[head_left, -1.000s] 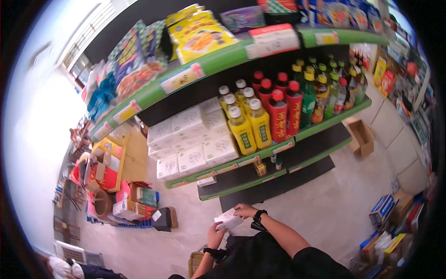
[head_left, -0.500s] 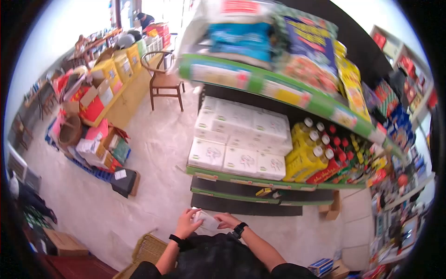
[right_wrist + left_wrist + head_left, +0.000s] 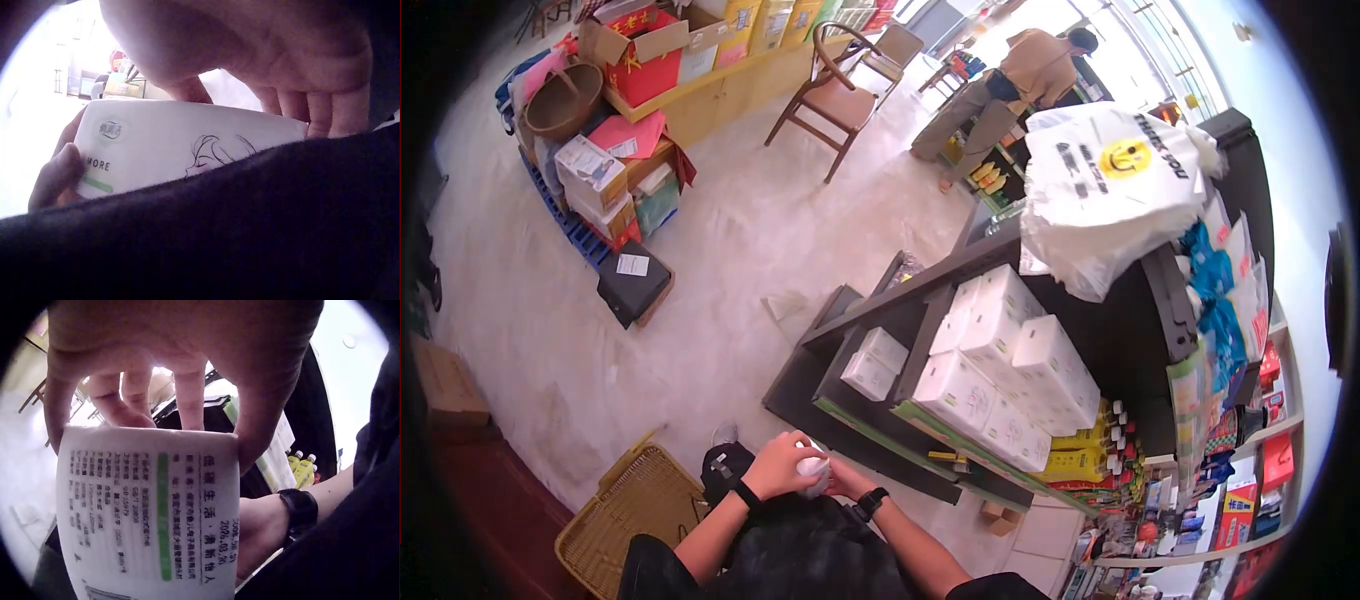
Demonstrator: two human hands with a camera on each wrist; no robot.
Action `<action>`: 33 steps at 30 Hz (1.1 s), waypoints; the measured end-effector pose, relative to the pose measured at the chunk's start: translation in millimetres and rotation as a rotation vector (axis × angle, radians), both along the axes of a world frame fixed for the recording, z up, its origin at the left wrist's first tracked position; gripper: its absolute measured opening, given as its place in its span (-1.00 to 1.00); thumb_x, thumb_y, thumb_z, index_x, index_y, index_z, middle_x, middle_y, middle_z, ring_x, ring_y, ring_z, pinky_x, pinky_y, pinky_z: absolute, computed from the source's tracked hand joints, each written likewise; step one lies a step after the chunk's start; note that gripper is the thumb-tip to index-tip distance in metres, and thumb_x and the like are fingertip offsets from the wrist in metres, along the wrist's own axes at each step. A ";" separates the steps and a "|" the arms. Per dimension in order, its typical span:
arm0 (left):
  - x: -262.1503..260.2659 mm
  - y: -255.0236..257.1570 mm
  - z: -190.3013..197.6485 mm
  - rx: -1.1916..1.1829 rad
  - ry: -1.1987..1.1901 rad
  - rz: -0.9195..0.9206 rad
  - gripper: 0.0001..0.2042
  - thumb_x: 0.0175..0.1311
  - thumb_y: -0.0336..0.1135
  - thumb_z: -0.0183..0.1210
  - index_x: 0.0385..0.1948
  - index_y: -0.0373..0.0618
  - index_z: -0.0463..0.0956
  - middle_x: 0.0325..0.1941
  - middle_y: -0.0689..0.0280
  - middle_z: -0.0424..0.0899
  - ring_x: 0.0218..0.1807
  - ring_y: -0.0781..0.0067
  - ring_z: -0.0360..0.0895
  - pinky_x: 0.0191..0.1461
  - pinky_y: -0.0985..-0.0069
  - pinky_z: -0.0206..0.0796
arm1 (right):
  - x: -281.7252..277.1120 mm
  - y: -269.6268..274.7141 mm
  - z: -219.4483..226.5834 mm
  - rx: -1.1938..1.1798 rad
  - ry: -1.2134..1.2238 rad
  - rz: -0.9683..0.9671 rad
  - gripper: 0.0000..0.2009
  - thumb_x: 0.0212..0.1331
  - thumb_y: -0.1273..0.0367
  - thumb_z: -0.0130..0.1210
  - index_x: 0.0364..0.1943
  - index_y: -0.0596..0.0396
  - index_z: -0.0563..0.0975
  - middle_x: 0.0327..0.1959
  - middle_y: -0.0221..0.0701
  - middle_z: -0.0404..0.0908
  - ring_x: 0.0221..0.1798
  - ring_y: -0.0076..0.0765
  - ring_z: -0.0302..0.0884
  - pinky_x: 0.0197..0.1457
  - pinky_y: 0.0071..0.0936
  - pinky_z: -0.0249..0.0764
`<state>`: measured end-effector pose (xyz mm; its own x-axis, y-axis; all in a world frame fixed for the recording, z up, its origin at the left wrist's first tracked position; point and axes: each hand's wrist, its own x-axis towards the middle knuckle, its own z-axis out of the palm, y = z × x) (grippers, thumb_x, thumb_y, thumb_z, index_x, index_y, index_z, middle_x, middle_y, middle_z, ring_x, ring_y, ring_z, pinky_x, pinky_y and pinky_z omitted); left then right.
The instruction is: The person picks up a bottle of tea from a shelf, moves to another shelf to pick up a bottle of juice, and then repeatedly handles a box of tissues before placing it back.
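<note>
A white pack of tissues (image 3: 811, 467) is held close in front of my body by both hands. In the left wrist view my left hand (image 3: 181, 344) grips the tissue pack (image 3: 137, 506) by its opposite edges, with printed text and a green bar facing the camera. My right hand (image 3: 848, 480) holds the other side. In the right wrist view the right hand's fingers (image 3: 319, 112) curl over the upper edge, and the front shows a line-drawn head. Dark cloth hides the lower part of the pack there.
A shelf unit (image 3: 840, 385) with stacked white tissue packs (image 3: 985, 400) and yellow bottles (image 3: 1080, 455) stands ahead to the right, a white plastic bag (image 3: 1100, 190) on top. A wicker chair (image 3: 625, 510) is at my left. A person (image 3: 1025, 80) bends over farther back.
The view has swung from the shelf's front round to its end, bringing the plastic bag and the bending person into sight. The tissue pack has turned in my hands and stays held.
</note>
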<state>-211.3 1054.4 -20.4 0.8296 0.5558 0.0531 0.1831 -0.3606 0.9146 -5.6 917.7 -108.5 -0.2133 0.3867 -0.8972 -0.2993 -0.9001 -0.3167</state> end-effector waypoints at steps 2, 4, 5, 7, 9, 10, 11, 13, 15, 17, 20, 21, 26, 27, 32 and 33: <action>-8.4 9.6 -4.9 -0.026 0.004 -0.001 -0.68 -0.03 -0.17 0.34 -0.17 0.09 0.68 -0.10 0.19 0.56 -0.01 0.13 0.50 0.12 0.27 0.36 | -5.9 10.7 1.8 0.030 0.026 0.046 -0.48 0.38 -0.14 -0.24 0.21 -0.20 0.43 0.05 -0.56 0.59 0.00 -0.55 0.60 -0.02 -0.51 0.55; -14.4 18.4 -7.7 -0.037 0.001 0.007 -0.67 -0.03 -0.16 0.35 -0.16 0.08 0.68 -0.10 0.19 0.56 -0.01 0.12 0.50 0.12 0.27 0.36 | -17.2 16.2 -3.3 0.038 -0.011 0.001 -0.44 0.35 -0.17 -0.22 0.20 -0.16 0.44 0.03 -0.52 0.61 -0.01 -0.51 0.61 -0.02 -0.48 0.55; -17.9 21.1 -8.3 -0.040 0.001 0.011 -0.67 -0.02 -0.16 0.35 -0.16 0.07 0.67 -0.10 0.18 0.55 -0.01 0.12 0.51 0.11 0.27 0.36 | -19.7 16.8 -3.2 0.018 -0.026 0.001 -0.45 0.35 -0.16 -0.20 0.20 -0.16 0.44 0.02 -0.52 0.61 -0.02 -0.51 0.61 -0.02 -0.48 0.55; -22.9 25.2 -9.0 -0.048 0.007 0.004 -0.67 -0.03 -0.17 0.33 -0.15 0.09 0.66 -0.11 0.20 0.55 -0.01 0.12 0.50 0.11 0.27 0.37 | -27.2 28.7 10.2 -0.014 -0.058 0.005 -0.47 0.35 -0.14 -0.17 0.19 -0.16 0.45 0.02 -0.52 0.61 -0.02 -0.52 0.61 -0.02 -0.49 0.54; -26.6 30.6 -8.8 -0.049 0.017 0.000 -0.67 -0.03 -0.17 0.32 -0.14 0.09 0.66 -0.11 0.21 0.55 -0.01 0.12 0.49 0.11 0.27 0.37 | -39.2 40.0 25.7 0.018 -0.041 -0.020 -0.49 0.35 -0.11 -0.15 0.19 -0.16 0.45 0.01 -0.54 0.61 -0.04 -0.53 0.60 -0.02 -0.49 0.54; -28.4 32.0 -8.7 -0.050 0.025 -0.003 -0.67 -0.02 -0.17 0.32 -0.15 0.09 0.66 -0.11 0.20 0.55 -0.01 0.12 0.49 0.11 0.27 0.37 | -43.1 44.3 30.2 0.035 -0.031 -0.033 -0.50 0.35 -0.10 -0.13 0.19 -0.16 0.46 0.00 -0.54 0.61 -0.05 -0.54 0.60 -0.02 -0.49 0.54; -29.8 33.3 -8.5 -0.051 0.033 -0.008 -0.67 -0.02 -0.16 0.32 -0.15 0.09 0.66 -0.11 0.20 0.55 -0.01 0.12 0.50 0.11 0.28 0.37 | -43.9 47.3 31.1 0.016 -0.039 -0.020 -0.51 0.36 -0.09 -0.12 0.19 -0.16 0.46 0.01 -0.54 0.61 -0.04 -0.54 0.60 -0.01 -0.48 0.54; -32.3 36.6 -7.9 -0.045 0.038 -0.014 -0.67 -0.01 -0.16 0.32 -0.14 0.08 0.66 -0.11 0.19 0.55 -0.01 0.12 0.50 0.11 0.28 0.38 | -45.4 50.1 32.2 -0.020 -0.056 0.002 -0.54 0.37 -0.06 -0.11 0.19 -0.15 0.46 0.01 -0.54 0.61 -0.02 -0.54 0.60 0.00 -0.47 0.54; -34.9 39.3 -8.3 -0.037 0.038 -0.023 -0.67 0.00 -0.16 0.31 -0.14 0.08 0.66 -0.11 0.19 0.55 -0.01 0.11 0.50 0.10 0.28 0.38 | -49.3 52.2 33.5 0.012 -0.058 0.014 -0.49 0.35 -0.13 -0.14 0.17 -0.15 0.46 -0.01 -0.52 0.61 -0.02 -0.54 0.59 -0.03 -0.51 0.53; -36.4 41.7 -9.7 -0.027 0.030 -0.034 -0.67 0.00 -0.16 0.31 -0.14 0.07 0.66 -0.11 0.18 0.55 -0.01 0.11 0.50 0.10 0.28 0.38 | -53.9 54.8 37.8 0.041 -0.055 0.003 -0.46 0.33 -0.16 -0.15 0.16 -0.15 0.47 -0.02 -0.52 0.61 -0.02 -0.55 0.59 -0.05 -0.54 0.52; -36.8 43.6 -6.1 -0.032 0.046 -0.050 -0.67 0.00 -0.16 0.31 -0.14 0.07 0.65 -0.10 0.17 0.55 -0.01 0.10 0.50 0.11 0.27 0.37 | -59.7 58.4 49.0 0.070 -0.038 -0.041 -0.48 0.34 -0.15 -0.13 0.16 -0.14 0.48 -0.04 -0.53 0.62 -0.04 -0.57 0.59 -0.08 -0.57 0.50; -37.0 44.2 -5.1 -0.022 0.048 -0.055 -0.67 0.00 -0.16 0.31 -0.14 0.07 0.65 -0.10 0.17 0.55 -0.01 0.09 0.50 0.11 0.27 0.37 | -59.6 56.6 45.4 0.077 -0.028 -0.052 -0.48 0.34 -0.14 -0.13 0.15 -0.14 0.48 -0.04 -0.54 0.62 -0.05 -0.57 0.59 -0.09 -0.58 0.50; -39.7 45.4 1.5 0.005 0.072 -0.057 -0.67 0.01 -0.16 0.30 -0.13 0.07 0.64 -0.12 0.16 0.54 -0.02 0.08 0.51 0.10 0.27 0.38 | -62.0 55.5 39.1 0.069 -0.048 -0.035 -0.50 0.34 -0.12 -0.13 0.16 -0.15 0.47 -0.06 -0.54 0.63 -0.10 -0.58 0.60 -0.11 -0.59 0.49; -40.5 45.5 2.0 0.002 0.080 -0.057 -0.67 0.01 -0.16 0.30 -0.13 0.07 0.64 -0.12 0.16 0.54 -0.02 0.07 0.51 0.09 0.27 0.38 | -62.0 55.9 39.1 0.079 -0.062 -0.010 -0.50 0.34 -0.12 -0.13 0.17 -0.15 0.46 -0.06 -0.53 0.63 -0.10 -0.58 0.60 -0.12 -0.59 0.49; -42.6 46.3 -0.2 0.019 0.092 -0.050 -0.67 0.01 -0.17 0.30 -0.13 0.06 0.64 -0.13 0.14 0.54 -0.03 0.05 0.52 0.08 0.25 0.39 | -67.1 64.3 45.5 0.079 -0.074 0.032 -0.48 0.32 -0.13 -0.12 0.19 -0.17 0.44 -0.06 -0.54 0.62 -0.10 -0.61 0.59 -0.15 -0.60 0.47; -42.5 46.4 -0.8 0.015 0.094 -0.052 -0.66 0.01 -0.17 0.30 -0.13 0.06 0.64 -0.13 0.14 0.54 -0.03 0.05 0.52 0.08 0.25 0.39 | -66.2 63.8 41.2 0.077 -0.083 0.038 -0.48 0.32 -0.13 -0.11 0.19 -0.16 0.44 -0.05 -0.54 0.62 -0.11 -0.61 0.59 -0.16 -0.61 0.47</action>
<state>-253.8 1100.8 -21.2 0.8588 0.5119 -0.0185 0.2488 -0.3853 0.8886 -71.9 981.5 -67.2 -0.1557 0.4480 -0.8804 -0.2355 -0.8824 -0.4074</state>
